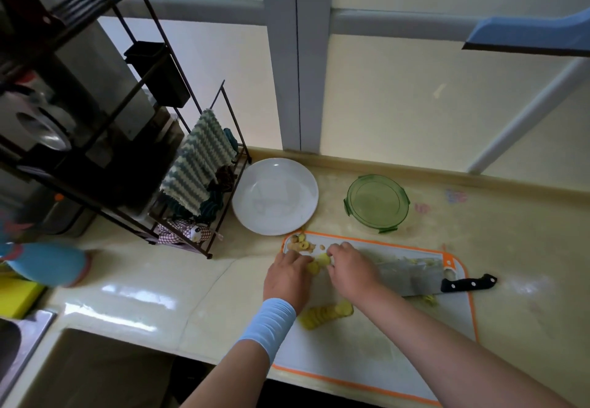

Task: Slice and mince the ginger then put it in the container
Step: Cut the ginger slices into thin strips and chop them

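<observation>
On the orange-edged cutting board [367, 350], my left hand [289, 275] and my right hand [351, 268] meet over a few yellow ginger slices [319, 262], fingers curled and pinching them. A fanned row of more ginger slices [325, 313] lies nearer me, between my wrists. Ginger scraps and peel [300, 243] sit at the board's far left corner. A cleaver [415, 276] with a black handle lies flat on the board to the right, with minced ginger [418, 260] around its blade. The green glass container [377, 203] stands open behind the board.
A white plate [276, 196] sits left of the container. A black wire rack [191, 164] with cloths stands at the left, a sink [19, 343] at the lower left. A window frame backs the counter.
</observation>
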The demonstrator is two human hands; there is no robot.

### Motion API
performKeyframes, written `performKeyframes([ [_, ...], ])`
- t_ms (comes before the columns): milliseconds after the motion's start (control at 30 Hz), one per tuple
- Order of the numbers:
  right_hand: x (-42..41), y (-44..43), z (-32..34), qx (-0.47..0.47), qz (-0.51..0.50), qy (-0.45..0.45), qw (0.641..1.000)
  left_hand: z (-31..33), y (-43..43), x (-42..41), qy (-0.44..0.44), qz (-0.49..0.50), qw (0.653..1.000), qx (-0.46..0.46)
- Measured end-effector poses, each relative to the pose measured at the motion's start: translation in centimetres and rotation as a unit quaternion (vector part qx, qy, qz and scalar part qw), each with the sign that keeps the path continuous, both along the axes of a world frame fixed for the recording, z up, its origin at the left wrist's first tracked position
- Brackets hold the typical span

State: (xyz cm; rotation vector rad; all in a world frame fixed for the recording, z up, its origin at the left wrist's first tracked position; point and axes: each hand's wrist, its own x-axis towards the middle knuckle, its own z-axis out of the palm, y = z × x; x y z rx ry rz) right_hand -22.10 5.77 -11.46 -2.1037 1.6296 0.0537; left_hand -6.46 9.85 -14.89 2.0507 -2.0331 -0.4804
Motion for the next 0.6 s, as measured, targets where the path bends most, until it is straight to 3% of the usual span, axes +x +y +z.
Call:
performKeyframes([
  [167,1.3,-1.2,-1.5,0.024,-0.019,0.012,0.999,-0.7,-1.9,1.0,-0.046,-0.058,0.997,-0.009],
  [600,-2.1,-1.6,0.9,0.100,-0.102,-0.125,0.982,0.1,-1.5,1.5,0.066,-0.078,0.989,-0.106],
])
